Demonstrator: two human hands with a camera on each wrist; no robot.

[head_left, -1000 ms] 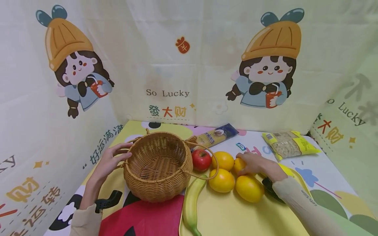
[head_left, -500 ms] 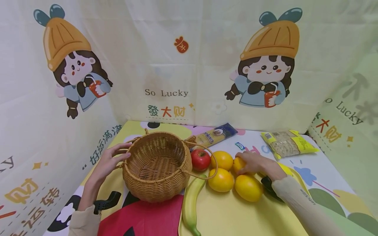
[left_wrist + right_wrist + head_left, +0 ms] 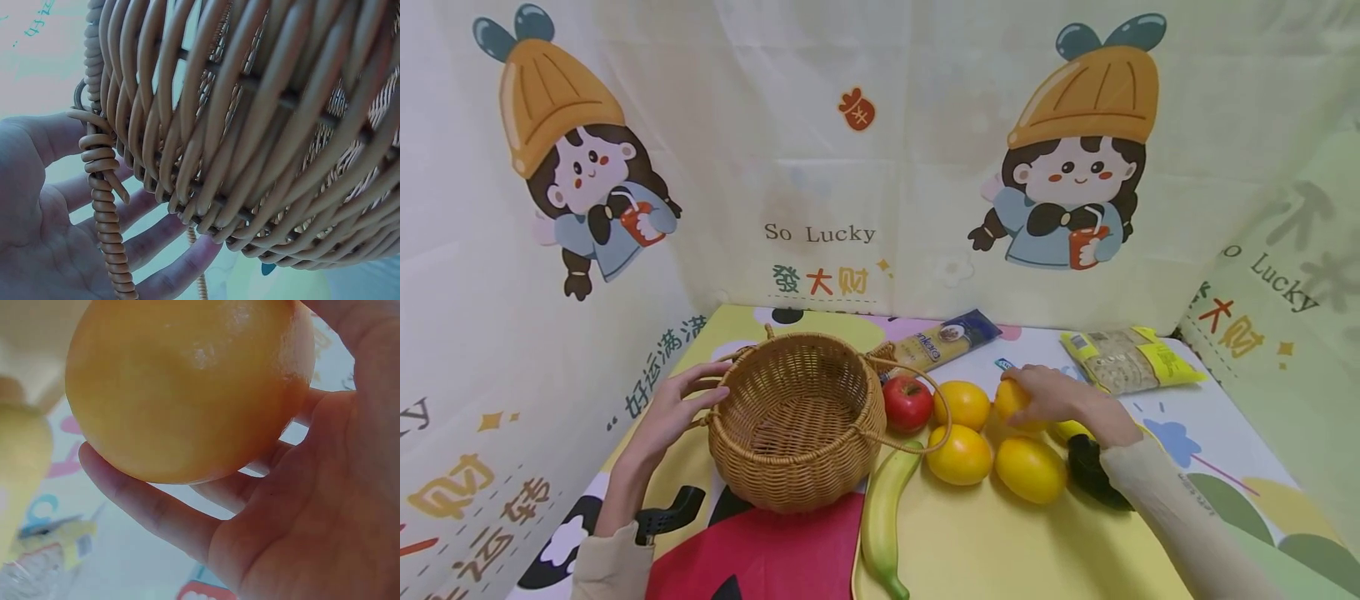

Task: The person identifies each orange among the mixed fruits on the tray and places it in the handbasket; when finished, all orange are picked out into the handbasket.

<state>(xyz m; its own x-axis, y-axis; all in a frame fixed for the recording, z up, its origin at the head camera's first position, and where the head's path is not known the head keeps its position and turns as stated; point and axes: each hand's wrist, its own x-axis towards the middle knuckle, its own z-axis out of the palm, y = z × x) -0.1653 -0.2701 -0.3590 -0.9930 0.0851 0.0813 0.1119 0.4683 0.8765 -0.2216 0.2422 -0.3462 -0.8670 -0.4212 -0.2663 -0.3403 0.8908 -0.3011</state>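
Observation:
My right hand (image 3: 1048,398) grips a round yellow-orange mango (image 3: 187,387), its fingers curled behind and below the fruit in the right wrist view. More mangoes (image 3: 1030,471) lie just beside and in front of it on the yellow tray (image 3: 1000,550). On the left, my left hand (image 3: 681,408) rests against the rim of a round wicker basket (image 3: 797,475). Its straight, spread fingers (image 3: 169,275) touch the woven side, and the basket's corded handle (image 3: 106,219) passes across the palm. No fruit shows inside the basket.
A red apple (image 3: 907,404) sits right of the basket, under its other handle. A banana (image 3: 887,525) lies along the tray's left edge. Farther back are a pasta packet (image 3: 951,342) and a yellow bag (image 3: 1127,360). A dark object (image 3: 1093,475) shows beside the right wrist.
My right hand has risen slightly with the mango, away from the neighbouring mangoes. The left hand and basket stay in place; the head view shifts a little.

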